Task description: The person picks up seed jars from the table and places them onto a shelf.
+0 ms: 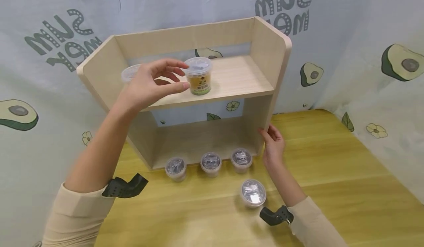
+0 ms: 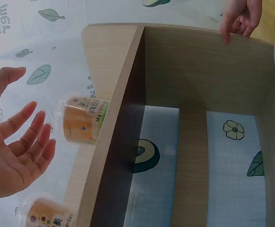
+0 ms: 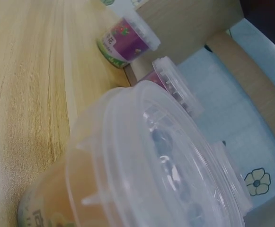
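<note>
My left hand point(image 1: 154, 81) is held at the upper board of a light wooden shelf point(image 1: 185, 98), thumb and fingers apart. Just beside its fingertips stands a clear lidded plastic cup point(image 1: 200, 81) with an orange label. The left wrist view shows a gap between the fingers and this cup point(image 2: 83, 120). A second cup point(image 1: 130, 72) on the same board is partly hidden behind the left hand. My right hand point(image 1: 274, 147) holds the front edge of the shelf's right side panel, one digit reaching over the edge in the left wrist view.
Several lidded cups stand on the wooden table point(image 1: 331, 173): a left one point(image 1: 176, 168), a middle one point(image 1: 211, 163) and a right one point(image 1: 241, 159) by the shelf's front edge. Another cup point(image 1: 253, 193) sits nearer. A cup with a purple label point(image 3: 129, 40) shows in the right wrist view.
</note>
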`<state>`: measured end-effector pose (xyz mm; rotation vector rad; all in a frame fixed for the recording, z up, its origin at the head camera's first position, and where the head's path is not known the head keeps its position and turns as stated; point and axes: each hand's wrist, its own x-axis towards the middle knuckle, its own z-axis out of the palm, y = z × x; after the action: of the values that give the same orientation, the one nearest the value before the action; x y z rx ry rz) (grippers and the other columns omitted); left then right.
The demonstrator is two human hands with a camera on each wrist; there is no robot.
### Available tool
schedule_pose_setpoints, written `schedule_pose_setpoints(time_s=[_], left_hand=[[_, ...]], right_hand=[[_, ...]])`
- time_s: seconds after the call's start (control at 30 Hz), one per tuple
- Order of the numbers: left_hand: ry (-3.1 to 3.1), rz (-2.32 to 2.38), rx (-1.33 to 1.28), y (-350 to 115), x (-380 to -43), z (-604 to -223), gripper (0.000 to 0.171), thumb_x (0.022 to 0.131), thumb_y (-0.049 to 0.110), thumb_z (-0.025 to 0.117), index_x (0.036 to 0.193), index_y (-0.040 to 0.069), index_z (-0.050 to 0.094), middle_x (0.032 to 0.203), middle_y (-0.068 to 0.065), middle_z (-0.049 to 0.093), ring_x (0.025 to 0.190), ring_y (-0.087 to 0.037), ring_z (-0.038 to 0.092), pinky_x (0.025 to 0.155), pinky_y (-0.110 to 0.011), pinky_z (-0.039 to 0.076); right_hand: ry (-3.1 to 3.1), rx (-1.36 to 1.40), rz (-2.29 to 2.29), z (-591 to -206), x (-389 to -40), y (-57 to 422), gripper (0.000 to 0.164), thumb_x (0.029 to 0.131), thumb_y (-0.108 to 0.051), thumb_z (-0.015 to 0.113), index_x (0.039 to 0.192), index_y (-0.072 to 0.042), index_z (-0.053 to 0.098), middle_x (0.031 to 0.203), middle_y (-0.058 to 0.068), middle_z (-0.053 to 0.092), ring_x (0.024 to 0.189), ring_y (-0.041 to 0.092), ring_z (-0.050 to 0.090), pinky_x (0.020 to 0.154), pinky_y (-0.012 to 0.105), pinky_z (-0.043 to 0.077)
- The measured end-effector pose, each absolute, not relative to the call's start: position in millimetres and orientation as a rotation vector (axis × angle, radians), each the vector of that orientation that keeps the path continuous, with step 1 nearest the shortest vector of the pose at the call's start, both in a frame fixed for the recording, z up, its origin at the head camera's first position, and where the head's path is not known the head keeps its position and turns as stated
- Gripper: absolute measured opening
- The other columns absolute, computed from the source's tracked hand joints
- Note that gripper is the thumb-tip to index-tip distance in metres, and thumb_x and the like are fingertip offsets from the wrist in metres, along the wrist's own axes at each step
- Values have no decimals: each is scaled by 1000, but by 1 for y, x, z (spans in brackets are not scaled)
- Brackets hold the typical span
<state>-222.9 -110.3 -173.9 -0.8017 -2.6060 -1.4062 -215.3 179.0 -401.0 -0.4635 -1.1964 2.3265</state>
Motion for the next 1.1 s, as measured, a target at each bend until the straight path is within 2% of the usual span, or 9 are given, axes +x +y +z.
schedule_pose_setpoints(time_s=[0.23,0.47,0.6,0.73,0.87,0.97,1.1], left_hand=[[-2513,-1503,-1005,-102,-216,-209,44,77,13,73,119,8,59,113,-10,60,97,-18,57,86,-33,48],[-2560,-1507,-1134,-89,-202,-260,47,76,22,75,119,20,59,113,6,61,100,-10,56,87,-32,48],[-2613,-1505,-1164,-83,-194,-290,50,75,23,76,121,20,57,116,9,59,102,-9,55,86,-32,48],[-2671,-1540,-1167,-77,-188,-316,52,75,24,76,123,21,56,119,10,58,102,-8,54,86,-33,48],[-2691,-1641,-1141,-71,-181,-342,53,74,24,77,123,21,56,120,7,59,103,-16,55,87,-39,48],[-2731,-1681,-1079,-70,-174,-361,55,73,26,78,123,20,56,119,7,59,104,-19,55,88,-35,48],[-2791,-1687,-991,-68,-165,-382,56,73,31,78,124,21,56,119,10,58,105,-13,54,88,-29,46]], right_hand=[[-1158,-458,2323,-397,-217,187,25,79,9,65,80,-16,67,90,-5,65,98,11,54,84,18,44],[-1110,-477,2351,-398,-215,191,23,79,10,65,82,-12,66,97,-1,62,103,13,52,87,18,44],[-1100,-492,2378,-399,-213,188,22,79,10,65,84,-12,67,101,-1,61,108,14,50,90,19,43],[-1085,-481,2376,-401,-215,185,24,78,11,64,83,-12,68,98,-1,62,105,14,51,87,17,44],[-1076,-452,2363,-403,-218,181,24,78,11,64,82,-12,68,95,0,62,100,13,52,82,16,46],[-1085,-451,2374,-404,-218,177,24,78,12,64,82,-11,68,93,0,63,98,13,53,81,16,46],[-1140,-435,2379,-403,-220,172,23,79,10,64,85,-12,68,94,0,62,99,13,52,83,17,45]])
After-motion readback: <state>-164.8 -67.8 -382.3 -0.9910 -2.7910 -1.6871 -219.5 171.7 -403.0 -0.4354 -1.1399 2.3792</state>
